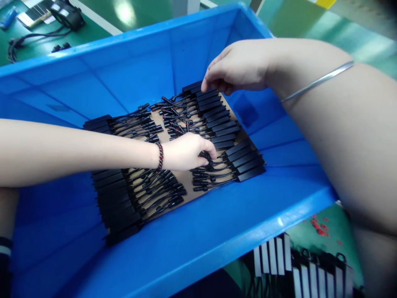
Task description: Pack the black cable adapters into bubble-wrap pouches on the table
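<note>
Inside a deep blue plastic crate [198,231] lie rows of flat black boxes with short cables and plugs. My left hand [190,151], a beaded bracelet at its wrist, reaches over the middle, its thumb and fingers closed on a black cable [212,161] of the near right group. Farther back, my right hand [237,68] is curled at the far end of the right row, fingertips at a black box [198,87]; whatever it holds is hidden under the fingers. The left row of black boxes [114,198] is partly covered by my left forearm. Cardboard [182,180] shows beneath the cables.
Tall crate walls surround both hands. On the green surface beyond are a black round device [66,14] with a cable and a blue object [8,17]. Below right, outside the crate, stand several silver-faced bars [313,279] near small red pieces [319,227].
</note>
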Tool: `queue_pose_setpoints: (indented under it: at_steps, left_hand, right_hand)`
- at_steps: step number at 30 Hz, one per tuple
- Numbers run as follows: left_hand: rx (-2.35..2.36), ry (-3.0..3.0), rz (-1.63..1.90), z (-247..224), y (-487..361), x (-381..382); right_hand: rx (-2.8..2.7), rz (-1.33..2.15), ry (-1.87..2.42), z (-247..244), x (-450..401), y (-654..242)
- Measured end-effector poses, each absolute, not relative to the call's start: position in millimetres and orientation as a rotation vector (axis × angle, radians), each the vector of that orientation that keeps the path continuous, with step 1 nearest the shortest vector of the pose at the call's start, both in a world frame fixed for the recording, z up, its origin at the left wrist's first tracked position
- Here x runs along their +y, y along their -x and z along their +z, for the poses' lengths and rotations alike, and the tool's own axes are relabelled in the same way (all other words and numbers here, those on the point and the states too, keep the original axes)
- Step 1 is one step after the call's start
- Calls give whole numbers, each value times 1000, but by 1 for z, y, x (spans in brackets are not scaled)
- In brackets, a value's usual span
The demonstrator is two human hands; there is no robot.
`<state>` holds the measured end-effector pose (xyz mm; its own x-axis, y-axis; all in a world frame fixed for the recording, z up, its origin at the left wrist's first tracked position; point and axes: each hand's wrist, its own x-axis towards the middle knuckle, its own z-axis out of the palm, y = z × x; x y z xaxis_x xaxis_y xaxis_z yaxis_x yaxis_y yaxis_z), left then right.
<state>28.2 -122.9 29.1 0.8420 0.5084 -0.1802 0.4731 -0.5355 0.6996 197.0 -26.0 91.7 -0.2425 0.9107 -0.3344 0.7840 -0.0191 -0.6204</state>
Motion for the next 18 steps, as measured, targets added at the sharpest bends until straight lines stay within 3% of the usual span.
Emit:
queue_pose_setpoints:
  at_steps: [9, 13, 18]
  left_hand:
    - [838, -2005, 287, 24, -51, -109]
    - [905, -1782, 338, 15, -58, -112]
    - [884, -1523, 407, 6, -64, -118]
  right_hand:
    - [-2309, 880, 1592, 134, -58, -179]
    - [-2415, 1055, 1692, 134, -82, -188]
    - [-2135, 1316, 1828, 114, -113, -226]
